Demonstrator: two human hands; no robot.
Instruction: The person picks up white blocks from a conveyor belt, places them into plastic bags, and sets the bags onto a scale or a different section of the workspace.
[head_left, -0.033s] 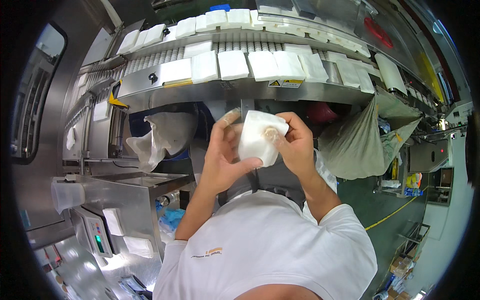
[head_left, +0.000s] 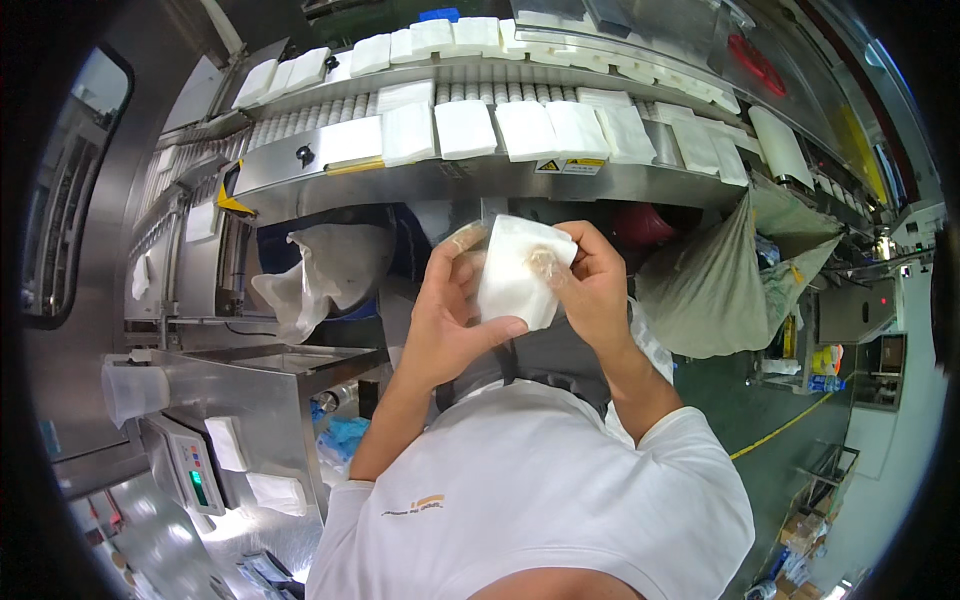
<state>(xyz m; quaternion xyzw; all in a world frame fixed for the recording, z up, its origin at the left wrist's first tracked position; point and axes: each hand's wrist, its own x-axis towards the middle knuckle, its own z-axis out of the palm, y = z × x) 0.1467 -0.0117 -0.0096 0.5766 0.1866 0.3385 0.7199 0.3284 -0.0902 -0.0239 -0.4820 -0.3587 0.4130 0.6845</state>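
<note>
Between my two hands, in front of my waist, is a white folded tissue stack (head_left: 515,275), held tilted with its broad face up. My left hand (head_left: 440,315) grips its left and lower side, thumb along the bottom edge and fingers partly hidden behind it. Closed on the upper right edge, my right hand (head_left: 598,290) presses its thumb onto the face. Pale coverings wrap the right thumb tip and a left fingertip. Beyond my hands, similar white stacks (head_left: 465,130) lie in a row on the metal ledge (head_left: 400,185) of a conveyor.
Rollers (head_left: 340,110) run behind the ledge, carrying more white stacks (head_left: 405,95). A grey cloth bag (head_left: 700,285) hangs at right, a translucent plastic bag (head_left: 320,275) at left. Nearer left are a metal cabinet (head_left: 250,375), a plastic jug (head_left: 135,390) and a scale (head_left: 185,465).
The tissue stack in my hands has tilted slightly, and my right thumb has shifted a little on its face. White stacks on the rollers have moved slightly right.
</note>
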